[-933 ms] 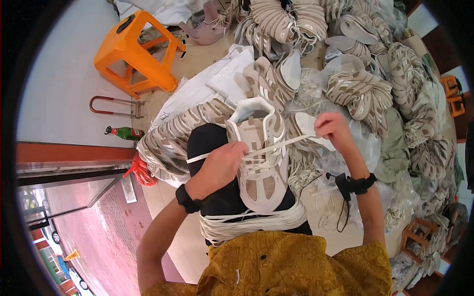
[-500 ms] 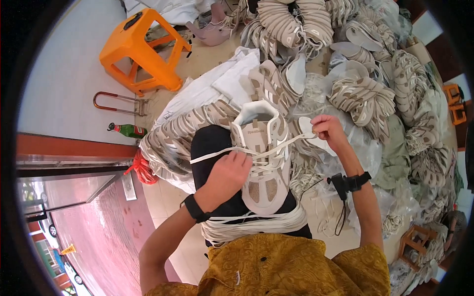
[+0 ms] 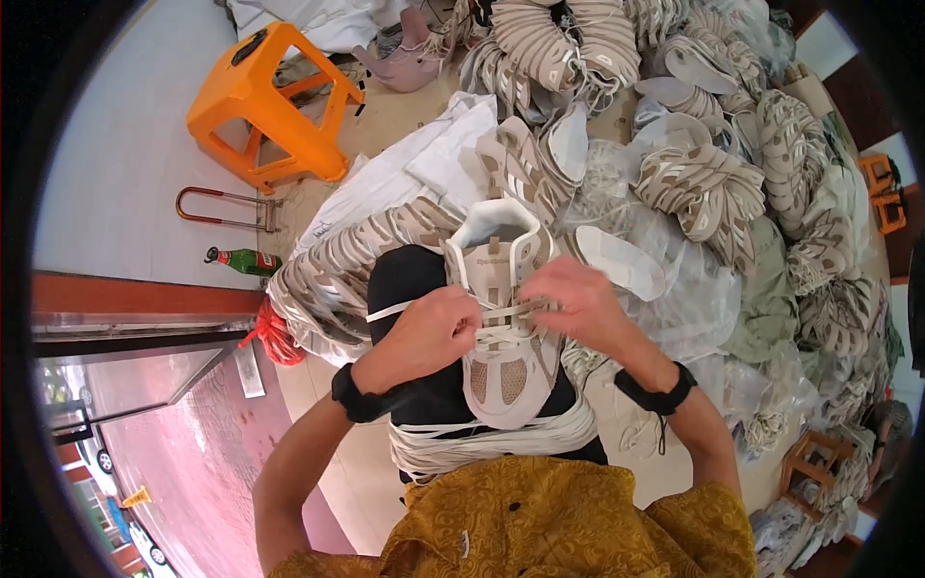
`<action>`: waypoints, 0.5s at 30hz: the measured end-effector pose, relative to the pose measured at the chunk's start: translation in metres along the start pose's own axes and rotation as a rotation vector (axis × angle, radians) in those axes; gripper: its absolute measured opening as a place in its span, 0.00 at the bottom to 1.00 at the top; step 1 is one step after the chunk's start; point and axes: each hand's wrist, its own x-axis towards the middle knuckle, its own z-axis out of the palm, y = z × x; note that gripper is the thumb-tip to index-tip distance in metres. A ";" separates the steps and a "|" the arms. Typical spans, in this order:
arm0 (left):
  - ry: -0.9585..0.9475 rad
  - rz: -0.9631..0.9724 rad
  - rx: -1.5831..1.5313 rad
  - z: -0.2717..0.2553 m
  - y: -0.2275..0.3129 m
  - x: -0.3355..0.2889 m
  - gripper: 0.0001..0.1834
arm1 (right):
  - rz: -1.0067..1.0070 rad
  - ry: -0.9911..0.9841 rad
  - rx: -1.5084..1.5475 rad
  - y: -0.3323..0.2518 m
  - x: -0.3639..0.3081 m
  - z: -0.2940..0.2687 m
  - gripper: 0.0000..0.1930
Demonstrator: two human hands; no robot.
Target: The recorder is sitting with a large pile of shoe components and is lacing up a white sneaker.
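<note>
A beige and white sneaker (image 3: 503, 403) rests on my lap, its toe toward me. Its pale shoelace (image 3: 499, 337) crosses the lower eyelets. My left hand (image 3: 432, 329) is closed on the shoelace at the shoe's left side, and a loose lace end sticks out past it to the left. Over the right eyelet row is my right hand (image 3: 576, 303), fingers pinched together at the lace; their tips are partly hidden. Across my thighs, below the toe, lies a bundle of loose pale laces (image 3: 491, 445).
Stacked shoe uppers (image 3: 371, 241) curve along my left knee, and more bundled uppers (image 3: 708, 183) pile up at the right. A white insole (image 3: 621, 262) lies beyond my right hand. At the left are an orange stool (image 3: 260, 106), a green bottle (image 3: 252, 261) and red cord (image 3: 275, 332).
My right hand has come in from the right, where it held the lace stretched out, to the eyelets. My left hand has shifted slightly left and down.
</note>
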 end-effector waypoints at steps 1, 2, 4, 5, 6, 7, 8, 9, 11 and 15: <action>-0.022 -0.076 -0.062 -0.001 0.004 0.001 0.04 | 0.001 0.001 -0.002 -0.005 0.001 0.008 0.11; -0.045 -0.153 -0.123 -0.001 0.007 0.002 0.03 | 0.010 -0.066 -0.069 -0.007 0.002 0.017 0.11; -0.102 -0.165 -0.105 0.000 0.002 0.007 0.03 | 0.015 -0.138 -0.133 -0.004 0.001 0.027 0.10; -0.159 -0.178 -0.087 0.000 0.001 0.007 0.03 | 0.005 -0.150 -0.172 -0.002 0.001 0.030 0.09; -0.155 -0.181 -0.088 0.000 0.001 0.004 0.03 | -0.006 -0.163 -0.210 0.000 0.002 0.032 0.09; -0.136 -0.117 0.025 -0.001 0.003 0.001 0.04 | -0.005 -0.163 -0.211 0.003 0.004 0.033 0.09; -0.117 -0.052 0.138 -0.001 0.004 -0.001 0.05 | 0.039 -0.208 -0.153 0.006 0.006 0.033 0.09; -0.118 -0.052 0.137 0.001 0.003 -0.001 0.05 | 0.084 -0.252 -0.095 0.008 0.007 0.034 0.09; 0.092 0.137 0.311 0.007 0.000 -0.002 0.07 | 0.077 -0.219 -0.074 0.010 0.007 0.036 0.09; 0.174 0.180 0.332 0.012 -0.005 -0.002 0.06 | 0.163 -0.209 0.044 0.007 0.006 0.031 0.12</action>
